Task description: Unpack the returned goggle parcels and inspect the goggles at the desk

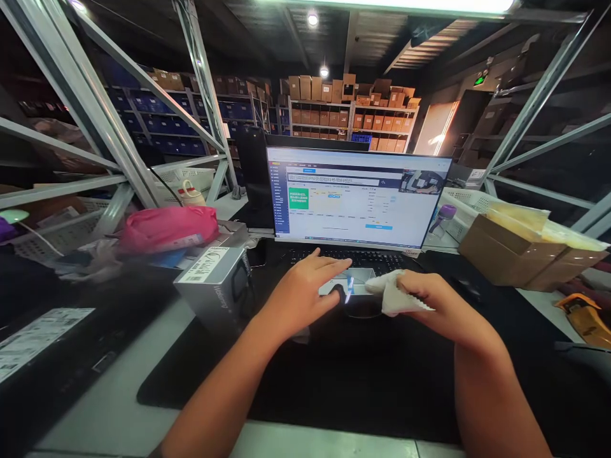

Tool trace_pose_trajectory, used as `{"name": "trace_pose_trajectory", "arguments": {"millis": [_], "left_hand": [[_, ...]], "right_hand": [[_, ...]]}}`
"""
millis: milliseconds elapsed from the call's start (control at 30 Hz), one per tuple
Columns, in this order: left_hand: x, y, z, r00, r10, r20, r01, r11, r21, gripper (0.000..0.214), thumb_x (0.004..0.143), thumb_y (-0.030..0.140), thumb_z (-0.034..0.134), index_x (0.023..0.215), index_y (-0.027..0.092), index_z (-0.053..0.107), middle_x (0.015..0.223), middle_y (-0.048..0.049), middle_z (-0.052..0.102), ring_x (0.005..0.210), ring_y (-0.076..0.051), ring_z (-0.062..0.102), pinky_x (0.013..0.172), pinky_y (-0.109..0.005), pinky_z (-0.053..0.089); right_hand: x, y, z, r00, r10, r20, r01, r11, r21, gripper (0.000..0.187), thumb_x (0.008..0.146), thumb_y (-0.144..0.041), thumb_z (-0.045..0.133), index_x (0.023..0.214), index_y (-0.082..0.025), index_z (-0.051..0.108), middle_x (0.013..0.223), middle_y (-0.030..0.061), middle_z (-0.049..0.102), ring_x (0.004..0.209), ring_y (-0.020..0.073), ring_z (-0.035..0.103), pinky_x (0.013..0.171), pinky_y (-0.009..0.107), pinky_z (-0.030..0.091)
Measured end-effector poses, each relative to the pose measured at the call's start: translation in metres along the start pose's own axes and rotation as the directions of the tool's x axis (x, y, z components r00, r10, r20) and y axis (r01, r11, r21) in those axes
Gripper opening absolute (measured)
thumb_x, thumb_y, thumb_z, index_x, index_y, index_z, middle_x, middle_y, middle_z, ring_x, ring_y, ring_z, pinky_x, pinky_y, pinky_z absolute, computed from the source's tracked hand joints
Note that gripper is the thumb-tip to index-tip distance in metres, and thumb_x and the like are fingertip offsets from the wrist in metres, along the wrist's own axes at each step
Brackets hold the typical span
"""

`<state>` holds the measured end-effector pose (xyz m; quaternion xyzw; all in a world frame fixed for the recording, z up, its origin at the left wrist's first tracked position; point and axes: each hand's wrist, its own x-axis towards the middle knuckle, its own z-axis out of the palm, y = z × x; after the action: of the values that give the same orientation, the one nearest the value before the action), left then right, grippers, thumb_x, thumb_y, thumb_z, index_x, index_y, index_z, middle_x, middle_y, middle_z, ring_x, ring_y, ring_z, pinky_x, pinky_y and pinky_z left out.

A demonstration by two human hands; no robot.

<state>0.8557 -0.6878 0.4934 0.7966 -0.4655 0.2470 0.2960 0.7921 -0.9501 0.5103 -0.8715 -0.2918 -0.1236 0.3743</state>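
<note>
My left hand reaches over the desk mat, index finger and thumb on either side of a small dark item with a glossy, reflective face, its black rounded end by the thumb. The item's exact kind is hard to make out. In my right hand, closed, is a crumpled white cloth with a serrated edge, beside the item's right side. Just behind them lies a light grey, box-like piece, partly covered by my fingers. A grey product box with a white label on top stands left of my left hand.
A lit monitor stands behind a black keyboard. To the left is a pink bag; to the right, an open cardboard box and a yellow tool. Metal frame posts rise on both sides of the desk.
</note>
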Motion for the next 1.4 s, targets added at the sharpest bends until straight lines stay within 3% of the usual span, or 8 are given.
{"name": "trace_pose_trajectory", "arguments": {"millis": [167, 400, 467, 700, 800, 967, 1200, 1400], "left_hand": [[-0.002, 0.002, 0.004, 0.998, 0.063, 0.007, -0.063, 0.994, 0.091, 0.045, 0.081, 0.011, 0.061, 0.124, 0.021, 0.064, 0.114, -0.0058, 0.073, 0.104, -0.020, 0.069, 0.115, -0.054, 0.040], [-0.001, 0.010, 0.021, 0.973, 0.216, 0.079, -0.230, 0.941, 0.250, 0.017, 0.089, 0.019, 0.054, 0.098, 0.017, 0.069, 0.092, -0.0061, 0.074, 0.085, -0.018, 0.070, 0.112, -0.048, 0.044], [-0.001, 0.008, 0.021, 0.971, 0.216, 0.102, -0.234, 0.946, 0.225, 0.017, 0.089, 0.021, 0.055, 0.097, 0.017, 0.069, 0.094, -0.0059, 0.074, 0.087, -0.018, 0.070, 0.112, -0.047, 0.044], [-0.002, -0.005, 0.005, 0.987, 0.161, 0.011, -0.161, 0.975, 0.155, 0.027, 0.084, 0.017, 0.060, 0.109, 0.020, 0.068, 0.101, -0.0023, 0.075, 0.089, -0.017, 0.070, 0.113, -0.048, 0.044], [-0.002, -0.001, 0.007, 0.984, 0.179, 0.021, -0.180, 0.969, 0.167, 0.027, 0.083, 0.014, 0.058, 0.108, 0.017, 0.068, 0.098, -0.0041, 0.075, 0.088, -0.017, 0.070, 0.111, -0.047, 0.045], [-0.002, 0.008, 0.017, 0.966, 0.240, 0.094, -0.255, 0.941, 0.224, 0.016, 0.090, 0.024, 0.056, 0.094, 0.016, 0.069, 0.091, -0.0064, 0.073, 0.085, -0.018, 0.069, 0.112, -0.046, 0.044], [-0.002, -0.002, 0.006, 0.982, 0.188, -0.012, -0.185, 0.975, 0.123, 0.023, 0.085, 0.017, 0.058, 0.105, 0.021, 0.069, 0.102, -0.0017, 0.075, 0.090, -0.017, 0.071, 0.111, -0.050, 0.045], [-0.002, 0.006, 0.013, 0.968, 0.250, 0.029, -0.250, 0.946, 0.205, 0.015, 0.086, 0.017, 0.057, 0.097, 0.017, 0.068, 0.090, -0.0029, 0.074, 0.082, -0.016, 0.069, 0.112, -0.049, 0.045]], "right_hand": [[0.006, -0.006, 0.022, 0.991, 0.055, 0.120, -0.048, 0.997, -0.063, 0.037, 0.087, -0.018, 0.061, 0.061, -0.021, 0.035, 0.058, -0.0053, 0.041, 0.055, 0.0109, 0.036, 0.054, 0.024, 0.027], [0.013, -0.020, 0.065, 0.984, 0.136, -0.115, -0.159, 0.961, -0.224, 0.036, 0.086, -0.015, 0.057, 0.063, -0.021, 0.028, 0.055, -0.0056, 0.043, 0.051, 0.0104, 0.030, 0.052, 0.027, 0.019], [0.014, -0.016, 0.063, 0.985, 0.155, -0.079, -0.167, 0.971, -0.170, 0.037, 0.088, -0.018, 0.056, 0.064, -0.021, 0.028, 0.056, -0.0053, 0.042, 0.052, 0.0105, 0.030, 0.052, 0.027, 0.020], [0.008, 0.004, 0.011, 0.935, 0.066, 0.348, -0.135, 0.975, 0.178, 0.050, 0.089, -0.029, 0.062, 0.061, -0.022, 0.022, 0.059, -0.0067, 0.025, 0.056, 0.0099, 0.024, 0.051, 0.024, 0.024], [0.008, -0.003, 0.020, 0.951, 0.116, 0.288, -0.151, 0.983, 0.105, 0.047, 0.089, -0.024, 0.060, 0.061, -0.022, 0.022, 0.059, -0.0065, 0.025, 0.056, 0.0101, 0.023, 0.051, 0.025, 0.021], [0.014, -0.015, 0.051, 0.986, 0.163, 0.019, -0.162, 0.987, -0.019, 0.038, 0.091, -0.021, 0.054, 0.066, -0.022, 0.026, 0.059, -0.0056, 0.039, 0.056, 0.0107, 0.033, 0.053, 0.025, 0.024], [0.012, 0.010, 0.015, 0.936, 0.074, 0.343, -0.155, 0.964, 0.216, 0.049, 0.093, -0.036, 0.061, 0.064, -0.022, 0.024, 0.061, -0.0070, 0.023, 0.056, 0.0100, 0.022, 0.051, 0.025, 0.020], [0.012, -0.004, 0.030, 0.952, 0.153, 0.266, -0.193, 0.972, 0.132, 0.045, 0.094, -0.030, 0.059, 0.066, -0.022, 0.025, 0.060, -0.0070, 0.030, 0.056, 0.0096, 0.027, 0.052, 0.025, 0.022]]}}
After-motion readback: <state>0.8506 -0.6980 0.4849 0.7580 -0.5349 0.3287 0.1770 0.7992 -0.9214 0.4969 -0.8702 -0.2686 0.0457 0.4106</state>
